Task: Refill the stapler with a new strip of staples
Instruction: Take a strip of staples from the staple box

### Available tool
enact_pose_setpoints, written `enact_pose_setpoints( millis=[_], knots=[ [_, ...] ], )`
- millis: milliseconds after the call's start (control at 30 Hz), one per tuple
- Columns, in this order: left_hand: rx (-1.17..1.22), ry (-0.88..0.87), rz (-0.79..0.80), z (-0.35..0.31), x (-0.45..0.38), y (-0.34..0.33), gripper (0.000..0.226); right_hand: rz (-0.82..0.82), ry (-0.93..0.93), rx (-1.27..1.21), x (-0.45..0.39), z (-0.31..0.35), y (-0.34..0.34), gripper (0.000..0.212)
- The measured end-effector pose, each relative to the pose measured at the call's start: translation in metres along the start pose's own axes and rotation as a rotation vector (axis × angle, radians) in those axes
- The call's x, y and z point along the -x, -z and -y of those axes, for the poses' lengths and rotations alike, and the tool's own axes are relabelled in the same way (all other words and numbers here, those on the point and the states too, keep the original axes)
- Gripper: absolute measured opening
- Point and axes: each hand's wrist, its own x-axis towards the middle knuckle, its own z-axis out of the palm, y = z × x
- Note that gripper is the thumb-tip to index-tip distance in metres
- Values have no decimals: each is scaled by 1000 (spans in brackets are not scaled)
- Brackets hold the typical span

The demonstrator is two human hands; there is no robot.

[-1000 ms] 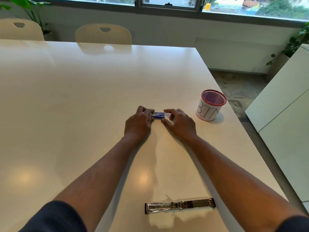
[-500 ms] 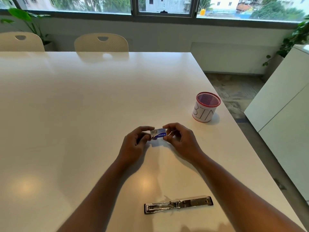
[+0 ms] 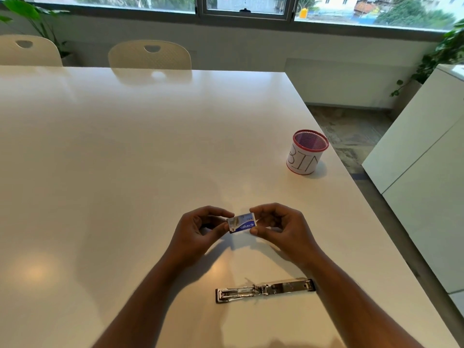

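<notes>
A small blue and white staple box is held just above the white table, between both hands. My left hand pinches its left end, and my right hand pinches its right end with thumb and fingers. The box's top face shows print and a picture of staples. A chrome stapler lies swung fully open and flat on the table near the front edge, below my hands and beside my right forearm. No loose staple strip is visible.
A white mesh cup with a red rim, lettered "BIN", stands near the table's right edge. Two cream chairs sit at the far side. A white cabinet stands to the right of the table.
Both hands lifted the staple box off the table and drew it nearer to me, turning its printed face upward. The stapler has not moved.
</notes>
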Motion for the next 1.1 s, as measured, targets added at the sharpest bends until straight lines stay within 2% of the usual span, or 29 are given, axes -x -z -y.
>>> enact_pose_setpoints(
  millis=[167, 300, 400, 500, 667, 800, 867, 933, 1100],
  knots=[
    [-11, -28, 2, -3, 0, -1, 25, 30, -15, -92, -2, 4, 3, 40],
    [-50, -31, -16, -1, 0, -2, 21, 52, -52, -146, -1, 4, 5, 29],
    [-73, -20, -19, 2, -1, -3, 14, 13, -46, -73, 0, 1, 1, 26],
    [-63, -26, -38, 3, -1, -3, 14, -11, -28, -121, -1, -2, 0, 20],
    [10, 0, -52, 1, -1, -2, 16, -35, -43, -190, -5, -4, 0, 29],
    [17, 17, -59, 2, -2, -3, 19, -31, -35, -189, -4, -2, 4, 16],
    [9, 16, -61, 0, -1, -4, 14, -31, -17, -150, -2, -1, 3, 9],
    [-26, 8, -50, 0, -1, -6, 3, -41, -11, -61, -1, -1, 0, 13],
    [-106, 6, -60, -1, -2, -7, 22, -72, 8, 136, 2, -2, -4, 15]
  ],
)
